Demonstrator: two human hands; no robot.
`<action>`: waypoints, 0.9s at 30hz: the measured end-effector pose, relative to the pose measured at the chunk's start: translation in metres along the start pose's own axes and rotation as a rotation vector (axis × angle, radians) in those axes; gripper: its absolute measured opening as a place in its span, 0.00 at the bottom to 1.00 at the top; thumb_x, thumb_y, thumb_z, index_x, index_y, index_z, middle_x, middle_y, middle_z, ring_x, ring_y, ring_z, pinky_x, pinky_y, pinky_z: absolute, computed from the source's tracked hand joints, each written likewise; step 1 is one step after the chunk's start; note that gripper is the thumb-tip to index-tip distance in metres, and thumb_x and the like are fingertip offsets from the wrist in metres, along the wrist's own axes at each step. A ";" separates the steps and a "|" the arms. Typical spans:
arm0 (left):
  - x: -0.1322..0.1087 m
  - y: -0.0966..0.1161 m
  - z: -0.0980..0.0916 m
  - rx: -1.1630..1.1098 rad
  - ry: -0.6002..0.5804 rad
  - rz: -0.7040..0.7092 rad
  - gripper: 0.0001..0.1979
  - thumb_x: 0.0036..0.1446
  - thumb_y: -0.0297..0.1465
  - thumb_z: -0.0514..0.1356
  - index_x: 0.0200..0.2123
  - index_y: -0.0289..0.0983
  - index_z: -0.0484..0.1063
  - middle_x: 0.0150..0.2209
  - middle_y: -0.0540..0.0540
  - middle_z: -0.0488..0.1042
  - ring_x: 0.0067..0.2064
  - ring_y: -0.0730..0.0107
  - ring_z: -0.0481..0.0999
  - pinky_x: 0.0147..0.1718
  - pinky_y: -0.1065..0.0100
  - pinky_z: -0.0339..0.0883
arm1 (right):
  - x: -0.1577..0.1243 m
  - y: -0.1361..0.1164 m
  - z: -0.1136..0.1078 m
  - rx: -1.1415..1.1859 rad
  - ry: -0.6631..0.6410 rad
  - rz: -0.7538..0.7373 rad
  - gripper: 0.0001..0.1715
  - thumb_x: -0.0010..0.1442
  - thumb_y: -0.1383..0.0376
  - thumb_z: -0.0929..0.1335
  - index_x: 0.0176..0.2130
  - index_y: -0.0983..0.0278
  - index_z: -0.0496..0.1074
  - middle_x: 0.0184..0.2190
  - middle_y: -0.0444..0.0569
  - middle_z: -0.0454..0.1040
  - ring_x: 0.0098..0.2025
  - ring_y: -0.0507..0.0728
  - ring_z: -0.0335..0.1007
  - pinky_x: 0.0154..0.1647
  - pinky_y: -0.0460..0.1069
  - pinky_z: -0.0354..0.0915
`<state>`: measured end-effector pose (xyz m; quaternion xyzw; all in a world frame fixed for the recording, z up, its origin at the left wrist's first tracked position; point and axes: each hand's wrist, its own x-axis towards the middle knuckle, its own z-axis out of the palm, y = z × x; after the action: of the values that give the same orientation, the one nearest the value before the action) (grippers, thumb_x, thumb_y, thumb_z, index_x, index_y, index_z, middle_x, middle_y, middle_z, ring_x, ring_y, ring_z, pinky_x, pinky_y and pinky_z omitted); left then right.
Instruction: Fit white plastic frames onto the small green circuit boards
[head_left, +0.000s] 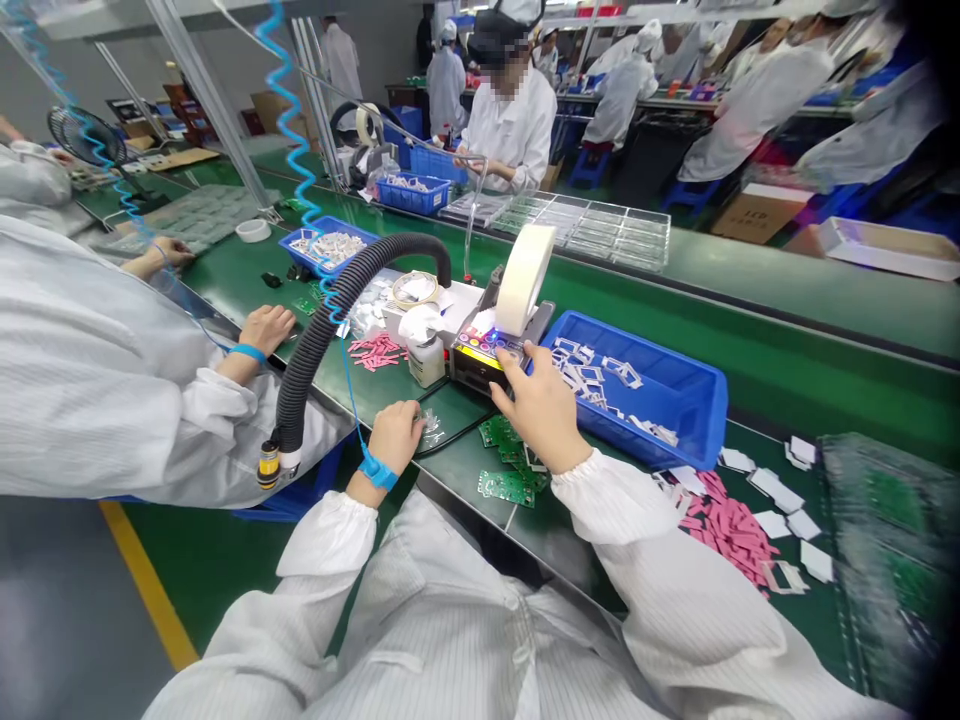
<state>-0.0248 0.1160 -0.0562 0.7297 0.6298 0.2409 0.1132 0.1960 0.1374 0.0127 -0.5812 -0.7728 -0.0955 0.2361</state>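
Observation:
My left hand (pixel 396 436), a blue strap on its wrist, rests closed on the green bench, its fingers pinched on a small clear piece beside a black mat (pixel 450 410). My right hand (pixel 538 405) reaches to the front of a tape dispenser (pixel 487 345) that carries a big white tape roll (pixel 525 278); its fingertips touch the lit front edge and nothing shows in it. Green circuit boards (pixel 508 470) lie under my right wrist. A blue bin (pixel 660 395) of white frame pieces sits right of that hand.
A black ribbed hose (pixel 330 320) arches over the bench at my left. A white bottle (pixel 424 350) stands by the dispenser. Pink strips (pixel 731 530) and white pieces lie at the right. A co-worker's hand (pixel 264 328) rests on the bench at left. Clear trays (pixel 592 225) line the far side.

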 end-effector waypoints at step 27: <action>0.055 0.099 0.041 -0.677 0.307 -0.275 0.09 0.48 0.34 0.62 0.24 0.39 0.65 0.24 0.53 0.63 0.27 0.72 0.64 0.31 0.68 0.62 | -0.009 0.016 -0.013 0.279 -0.082 -0.053 0.36 0.56 0.68 0.62 0.62 0.63 0.51 0.60 0.59 0.57 0.56 0.66 0.62 0.44 0.59 0.71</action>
<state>0.0865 0.1574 -0.0333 0.5153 0.6162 0.5240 0.2832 0.2168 0.1294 0.0177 -0.5254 -0.8028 0.0305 0.2802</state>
